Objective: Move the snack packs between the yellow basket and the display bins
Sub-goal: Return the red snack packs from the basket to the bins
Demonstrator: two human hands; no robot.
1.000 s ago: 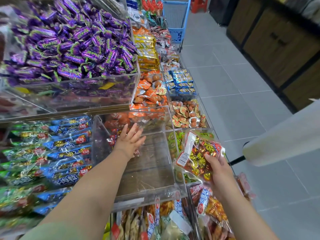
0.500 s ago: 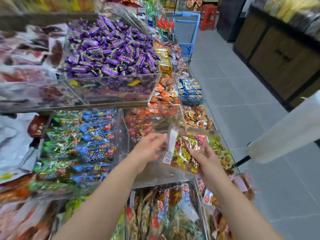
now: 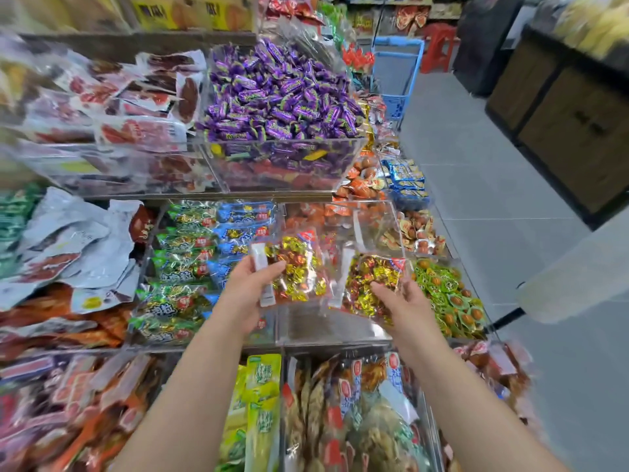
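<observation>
fingers on snack pack edge

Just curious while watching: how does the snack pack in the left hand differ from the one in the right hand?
The left pack is held higher and more upright; the right pack sits lower, tilted toward the green snacks. The left hand pinches its pack's white edge; the right hand grips from below. Both are clear bags of gold and red candies.

View: I have one head camera, wide-angle, no second view to share with.
Facing: forward and down, onto the display bins.
Nearness: close; both forearms reach in from the bottom edge.
Right side: the aisle floor runs away.
</observation>
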